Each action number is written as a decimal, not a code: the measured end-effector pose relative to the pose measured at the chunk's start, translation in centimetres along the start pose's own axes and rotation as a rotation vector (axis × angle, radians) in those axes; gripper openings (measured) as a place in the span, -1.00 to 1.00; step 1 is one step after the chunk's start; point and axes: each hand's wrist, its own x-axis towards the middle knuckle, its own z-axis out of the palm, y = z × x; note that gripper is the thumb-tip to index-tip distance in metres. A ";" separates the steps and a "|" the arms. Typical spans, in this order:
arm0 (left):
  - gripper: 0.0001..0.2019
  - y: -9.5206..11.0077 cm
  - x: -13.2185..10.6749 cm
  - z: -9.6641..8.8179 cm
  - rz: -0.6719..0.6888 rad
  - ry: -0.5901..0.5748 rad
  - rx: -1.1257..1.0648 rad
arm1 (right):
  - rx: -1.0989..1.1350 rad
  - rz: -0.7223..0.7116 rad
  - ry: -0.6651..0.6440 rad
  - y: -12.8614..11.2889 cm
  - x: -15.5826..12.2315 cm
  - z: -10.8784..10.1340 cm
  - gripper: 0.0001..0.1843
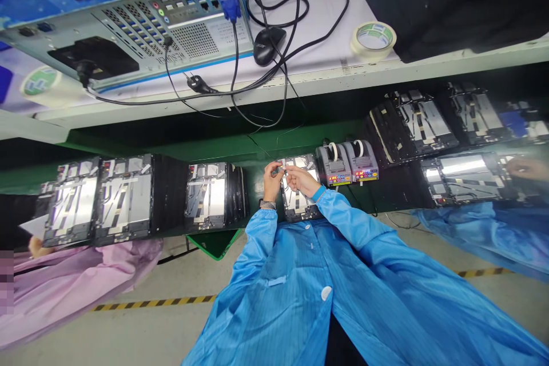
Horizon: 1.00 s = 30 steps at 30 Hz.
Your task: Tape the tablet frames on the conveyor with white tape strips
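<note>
My left hand and my right hand meet over the upper part of an opened flat electronic device, which looks like a tablet with its insides bare. Both hands have thumb and fingers pinched together. Between the fingertips is a small whitish bit, too small to name. The device lies on the green bench right in front of me, its silver plate and dark strips partly hidden by my hands. Just right of it stand two grey tape dispensers with lit red displays, each with a narrow white tape roll.
Stacks of similar opened devices stand left and right. Above, a shelf edge carries a computer case, tangled cables, a mouse and a tape roll. People in a pink sleeve and blue sleeve sit either side.
</note>
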 end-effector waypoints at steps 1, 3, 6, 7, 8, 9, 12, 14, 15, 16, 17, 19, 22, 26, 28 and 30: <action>-0.74 0.0 0.0 0.0 -0.001 0.000 0.002 | 0.004 -0.004 -0.003 0.1 0.0 0.0 -0.60; -0.75 0.1 0.0 0.0 -0.009 0.000 0.005 | 0.010 -0.009 -0.012 0.1 0.0 -0.1 -0.60; -0.76 0.4 0.0 0.0 -0.015 0.001 0.011 | 0.006 -0.006 -0.014 0.0 -0.1 -0.1 -0.61; -0.76 0.4 0.0 0.0 -0.014 0.002 0.013 | 0.003 -0.003 -0.013 0.0 -0.1 -0.1 -0.61; -0.76 0.5 0.0 0.0 -0.014 0.002 0.015 | 0.000 -0.001 -0.012 -0.1 -0.2 -0.1 -0.61; -0.76 0.5 0.0 0.0 -0.015 0.001 0.017 | -0.002 0.001 -0.011 -0.2 -0.2 0.0 -0.61; -0.76 0.5 0.0 -0.1 -0.017 -0.003 0.019 | -0.002 -0.001 -0.014 -0.2 -0.3 0.0 -0.60; -0.76 0.5 0.0 -0.1 -0.010 -0.008 0.021 | 0.001 -0.009 -0.024 -0.2 -0.3 0.0 -0.59; -0.76 0.4 0.0 -0.1 -0.005 -0.012 0.023 | 0.003 -0.010 -0.030 -0.1 -0.2 -0.1 -0.58; -0.76 0.4 0.0 -0.1 -0.002 -0.017 0.025 | 0.005 -0.011 -0.036 -0.1 -0.2 -0.2 -0.58; -0.76 0.4 0.0 -0.2 0.000 -0.021 0.027 | 0.005 -0.009 -0.040 -0.1 -0.1 -0.2 -0.57; -0.76 0.4 0.0 -0.2 0.001 -0.027 0.030 | 0.002 0.001 -0.044 0.0 0.0 -0.4 -0.57; -0.77 0.5 0.1 -0.3 0.009 -0.044 0.037 | -0.003 0.006 -0.041 0.1 0.2 -0.5 -0.57; -0.83 0.7 0.2 -0.6 0.017 -0.094 0.084 | 0.005 0.000 -0.042 0.1 0.3 -0.4 -0.58; -0.84 0.7 0.3 -0.7 0.019 -0.114 0.115 | 0.012 0.012 -0.032 0.1 0.2 -0.3 -0.58; -0.83 0.7 0.4 -0.9 0.032 -0.129 0.138 | 0.031 0.033 -0.018 -0.1 0.1 -0.1 -0.59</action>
